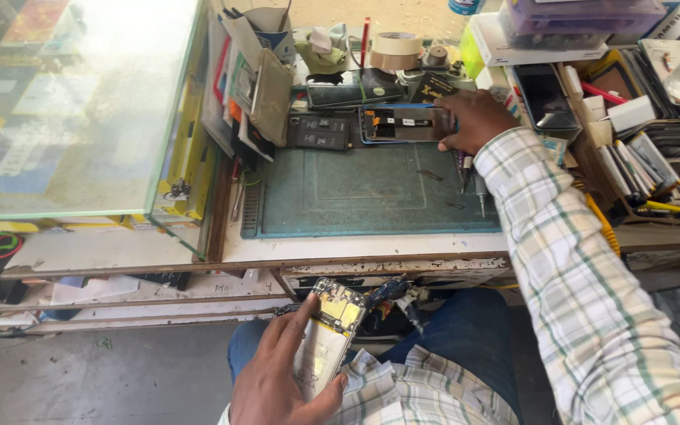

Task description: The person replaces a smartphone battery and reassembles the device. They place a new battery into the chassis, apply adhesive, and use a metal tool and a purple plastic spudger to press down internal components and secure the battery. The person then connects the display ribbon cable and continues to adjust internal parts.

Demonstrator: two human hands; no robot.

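Head view: an opened phone (328, 334), its back removed so that a flat silvery battery and a gold-toned circuit board are exposed, is gripped in the left hand (285, 378) below the front edge of the worktop (308, 250), above the lap. The fingers are wrapped along its left side and the thumb is pressed against its lower right corner. A second opened phone frame (403, 124), rectangular with a blue rim, is lain at the rear edge of a teal, matte repair mat (364, 193); the right hand (474, 118) is closed on its right end, the arm covered by a checked sleeve. Slim metal screwdrivers (474, 185) are rested on the mat's right edge, just beside that wrist. A dark flat phone part (318, 131) is placed left of the frame, touching the mat's rear edge. Behind it a glossy black phone (352, 90) and a roll of beige tape (395, 49) are seen. A dusty glass case (80, 110) is stood at the worktop's left side.
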